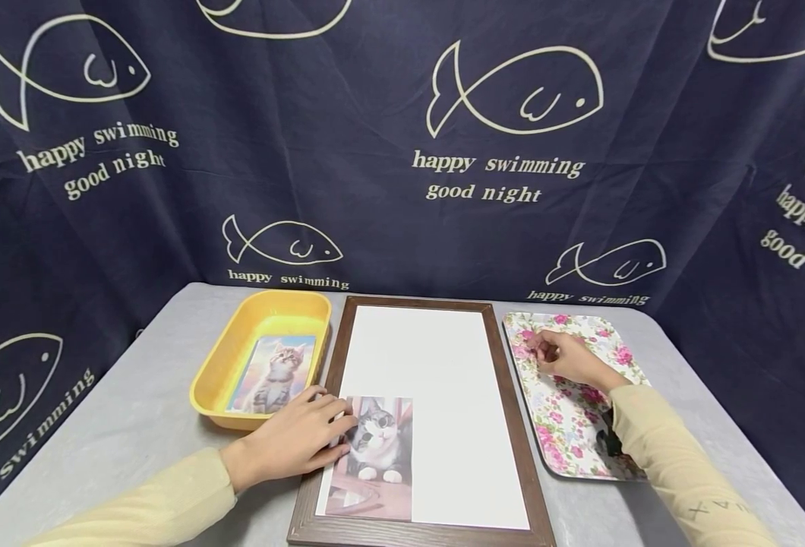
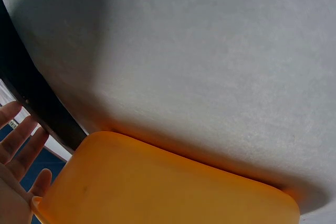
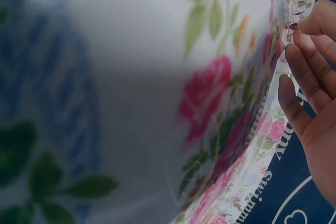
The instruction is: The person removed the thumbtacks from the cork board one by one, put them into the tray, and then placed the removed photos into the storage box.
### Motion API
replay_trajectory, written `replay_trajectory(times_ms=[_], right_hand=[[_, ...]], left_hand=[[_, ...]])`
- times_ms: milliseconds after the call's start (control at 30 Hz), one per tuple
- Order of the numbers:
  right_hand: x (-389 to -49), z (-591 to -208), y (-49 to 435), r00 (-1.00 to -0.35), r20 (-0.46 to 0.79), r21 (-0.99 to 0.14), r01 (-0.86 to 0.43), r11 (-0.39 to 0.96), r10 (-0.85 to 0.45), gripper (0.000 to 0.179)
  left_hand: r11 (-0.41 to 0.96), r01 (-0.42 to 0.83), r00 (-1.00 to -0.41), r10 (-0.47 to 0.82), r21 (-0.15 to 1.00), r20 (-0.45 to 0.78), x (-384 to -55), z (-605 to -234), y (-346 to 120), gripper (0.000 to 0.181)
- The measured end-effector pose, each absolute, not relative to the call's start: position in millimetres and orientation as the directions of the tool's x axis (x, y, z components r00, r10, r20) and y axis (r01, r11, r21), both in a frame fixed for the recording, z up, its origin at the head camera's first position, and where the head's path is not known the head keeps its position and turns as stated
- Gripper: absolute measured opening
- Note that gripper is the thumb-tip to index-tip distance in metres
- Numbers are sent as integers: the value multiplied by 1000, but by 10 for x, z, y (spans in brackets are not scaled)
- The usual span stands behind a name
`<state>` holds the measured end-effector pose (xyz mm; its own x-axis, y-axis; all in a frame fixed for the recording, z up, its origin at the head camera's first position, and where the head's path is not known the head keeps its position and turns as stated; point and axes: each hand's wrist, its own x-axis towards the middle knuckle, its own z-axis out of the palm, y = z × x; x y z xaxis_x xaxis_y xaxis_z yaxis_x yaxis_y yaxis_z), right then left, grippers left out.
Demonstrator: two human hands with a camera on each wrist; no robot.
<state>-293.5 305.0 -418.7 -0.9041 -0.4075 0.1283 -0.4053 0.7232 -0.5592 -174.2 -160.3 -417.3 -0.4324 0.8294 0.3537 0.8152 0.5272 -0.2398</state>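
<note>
A brown-framed white board [image 1: 457, 425] lies in the middle of the table. On its lower left is a photo of a grey-and-white cat [image 1: 375, 456]. My left hand [image 1: 300, 437] rests over the board's left edge, relaxed fingers touching the photo's left side. In the left wrist view, fingers [image 2: 23, 145] reach over the dark frame edge. My right hand [image 1: 573, 357] is over the far left part of a floral tray [image 1: 566, 410]. In the right wrist view, thumb and forefinger pinch a small dark thing [image 3: 293, 25], its kind too small to tell.
Left of the board stands a yellow tub [image 1: 214, 357] holding a kitten picture [image 1: 276, 372]. A dark shape [image 1: 607, 437] shows beside the right sleeve, over the tray. A navy curtain [image 1: 375, 152] with fish drawings hangs behind the grey table [image 1: 163, 365].
</note>
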Motion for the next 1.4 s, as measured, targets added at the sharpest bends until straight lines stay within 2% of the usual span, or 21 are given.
replay_trajectory(times_ms=[467,800,1133,1400], right_hand=[[-2930,-4114,3064,-908,105,-609,-380,696,-404,31],[-2931,-4025,2961,-906,120,-554,-400,730,-405,31],[-2938,-3981,2740,-836,211,-541,-532,652,-507,29],[-2896,-3957,2525,-807,214,-534,-569,626,-551,25]], left_hand=[[522,820,-421,829,-237,368,-1759,-4207,-1609,30],[522,819,-420,829,-238,370,-1756,-4193,-1602,29],[525,818,-428,829,-234,360,-1747,-4179,-1601,30],[523,820,-427,830,-233,358,-1747,-4186,-1604,30]])
